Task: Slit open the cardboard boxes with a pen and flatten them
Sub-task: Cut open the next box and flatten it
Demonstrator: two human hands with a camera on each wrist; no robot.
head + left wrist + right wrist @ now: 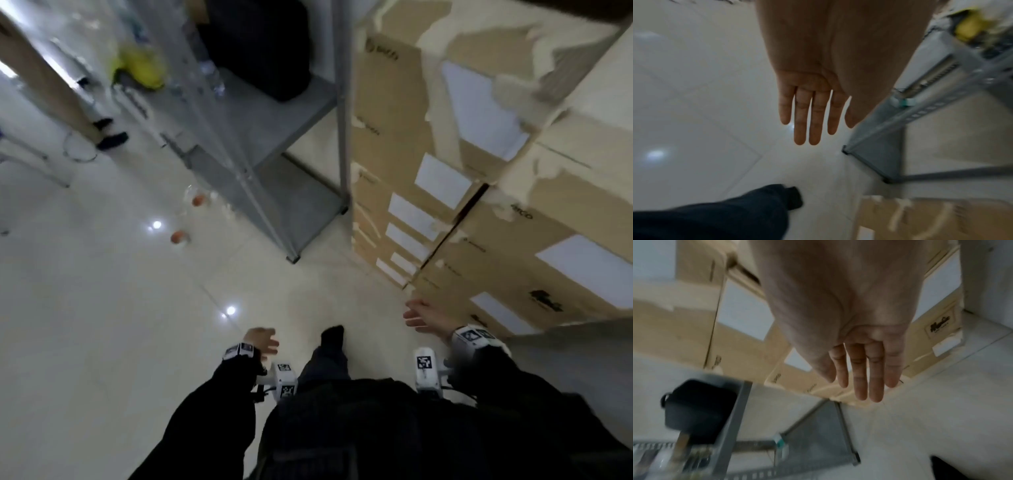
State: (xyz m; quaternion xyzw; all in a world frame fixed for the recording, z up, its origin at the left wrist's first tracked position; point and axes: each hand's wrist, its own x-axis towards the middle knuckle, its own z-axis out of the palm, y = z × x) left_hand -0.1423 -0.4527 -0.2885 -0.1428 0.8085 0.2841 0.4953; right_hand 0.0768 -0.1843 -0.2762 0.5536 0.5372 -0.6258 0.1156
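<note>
Left hand [813,91] and right hand [865,344] spread, empty (boxes [479,192] blurred, top cut off).

left hand [262,341]: empty, fingers straight, hung low | right hand [423,317]: empty, fingers straight, reached further forward | both arms in dark sleeves, wrist cameras strapped on

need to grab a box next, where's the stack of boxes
In the head view the boxes stand stacked on the person's right, on the floor beside the grey shelf, just beyond the open right hand.
</note>
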